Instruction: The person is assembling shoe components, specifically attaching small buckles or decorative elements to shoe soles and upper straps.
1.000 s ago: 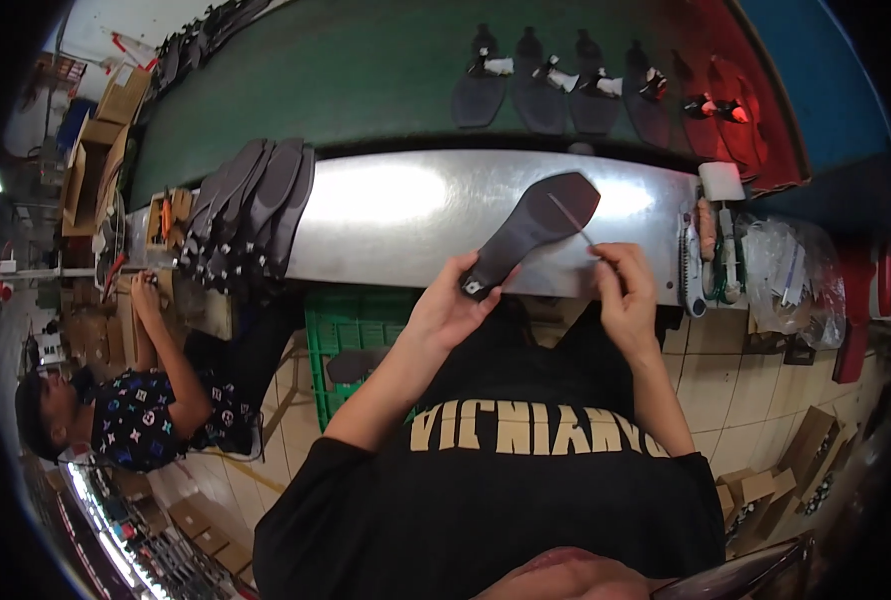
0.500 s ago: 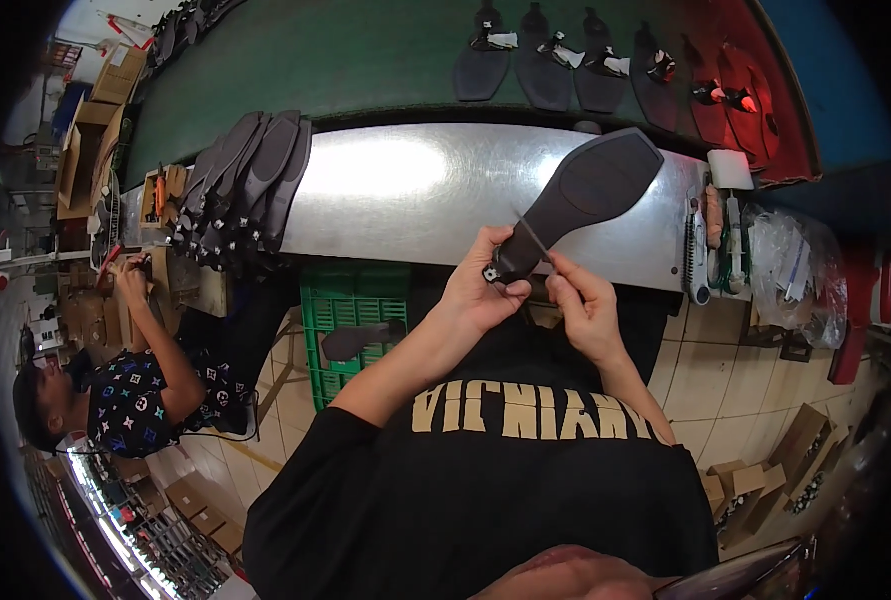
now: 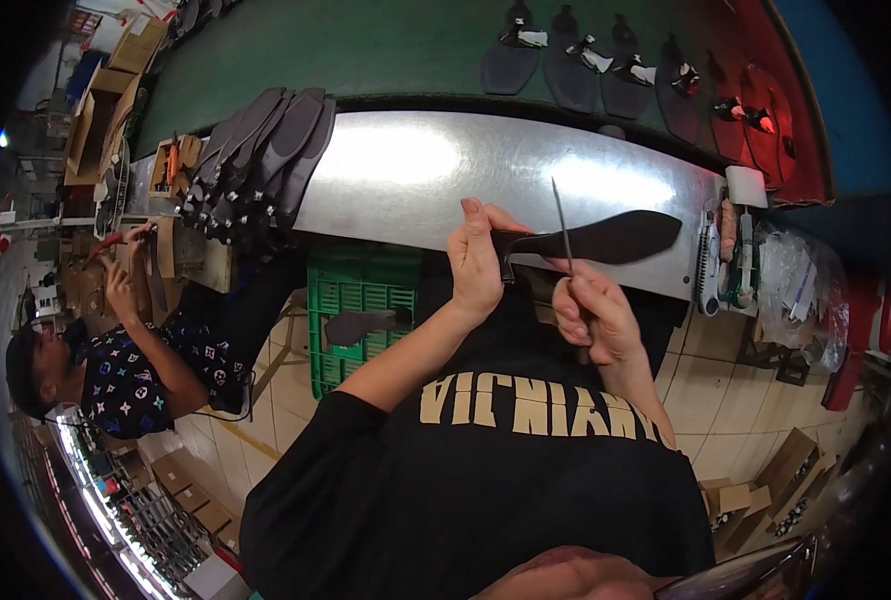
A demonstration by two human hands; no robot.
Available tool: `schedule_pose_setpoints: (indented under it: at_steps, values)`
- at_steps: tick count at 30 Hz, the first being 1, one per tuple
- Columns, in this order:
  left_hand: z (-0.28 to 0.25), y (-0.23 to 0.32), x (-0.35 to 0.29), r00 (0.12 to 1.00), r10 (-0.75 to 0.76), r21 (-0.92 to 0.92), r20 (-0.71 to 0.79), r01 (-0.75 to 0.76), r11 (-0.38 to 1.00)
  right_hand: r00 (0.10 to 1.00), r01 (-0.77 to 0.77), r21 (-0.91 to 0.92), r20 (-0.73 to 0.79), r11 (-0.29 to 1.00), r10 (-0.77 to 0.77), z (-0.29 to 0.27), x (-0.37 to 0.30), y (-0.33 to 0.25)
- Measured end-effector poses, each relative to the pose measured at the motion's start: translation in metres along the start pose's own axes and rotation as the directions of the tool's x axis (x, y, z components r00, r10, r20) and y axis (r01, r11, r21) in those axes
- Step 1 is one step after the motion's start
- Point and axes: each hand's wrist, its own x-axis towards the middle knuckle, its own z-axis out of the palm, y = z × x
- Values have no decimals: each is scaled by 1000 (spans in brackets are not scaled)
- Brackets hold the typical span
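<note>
In my left hand [image 3: 478,262] is the narrow end of a dark sandal sole [image 3: 621,238], fingers and thumb closed round it. The sole is tilted nearly edge-on, its wide end pointing right over the metal bench. My right hand [image 3: 601,312] grips a slim, pointed metal tool [image 3: 563,222], tip up, with part of its handle showing below my fist. Its shaft crosses in front of the sole close to my left hand; whether the two touch I cannot tell.
Dark soles [image 3: 266,150] are piled on the bench's left [image 3: 406,190]. Sandals [image 3: 576,75] line the green surface behind. A cutter [image 3: 708,265], other tools and a plastic bag [image 3: 801,285] sit right. A green crate [image 3: 356,275] stands below; a co-worker [image 3: 156,370] works left.
The sole has turned from showing its broad face to nearly edge-on and come lower. The tool now points more upright. At left, the co-worker's hands have shifted.
</note>
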Motion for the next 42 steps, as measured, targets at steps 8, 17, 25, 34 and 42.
schedule_pose_setpoints:
  at_steps: [8, 17, 25, 34, 42]
  values:
    - [-9, 14, 6, 996, -82, -91, -25, 80, 993, 754, 336, -941, 291, -35, -590, 22, 8, 6]
    - [-17, 9, 24, 863, -489, -624, 122, 450, 638, 785, 386, -922, 338, -16, -519, 32, -1, 8]
    - [2, -7, 25, 746, -616, -819, 252, 504, 275, 750, 260, -966, 210, -13, -628, 22, 26, 23]
    - [-45, -2, 63, 881, -473, -705, -35, 313, 636, 856, 371, -928, 323, 43, -403, 56, 24, 42]
    - [-226, 154, 74, 892, 136, 58, -431, -123, 991, 857, 296, -951, 222, 92, -466, 31, 38, 8]
